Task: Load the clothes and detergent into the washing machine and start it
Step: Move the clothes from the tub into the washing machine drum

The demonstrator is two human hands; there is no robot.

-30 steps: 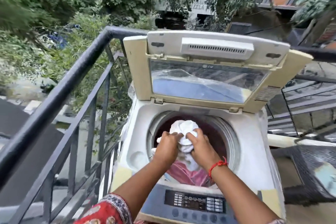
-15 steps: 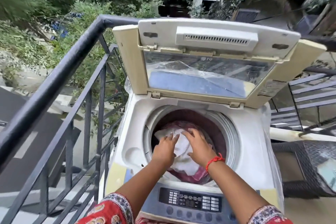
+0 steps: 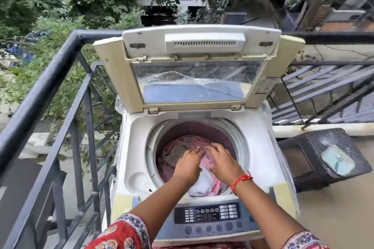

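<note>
A white top-loading washing machine [image 3: 257,147] stands on a balcony with its lid [image 3: 198,70] raised upright. Pink clothes [image 3: 182,143] fill the drum, and a white cloth [image 3: 200,186] lies at the drum's near side. My left hand [image 3: 189,164] and my right hand [image 3: 221,162] reach into the drum side by side, palms down, fingers spread over the pink clothes. Neither hand holds anything that I can see. The control panel [image 3: 206,215] runs along the machine's front edge. No detergent is in view.
A black metal railing [image 3: 46,87] runs along the left and behind the machine. A dark wicker stool [image 3: 323,157] with a pale blue item on it stands to the right. Trees and buildings lie beyond the railing.
My hands carried a bunched white cloth down into the drum and let it go. They now lie flatter and deeper over the pink clothes.
</note>
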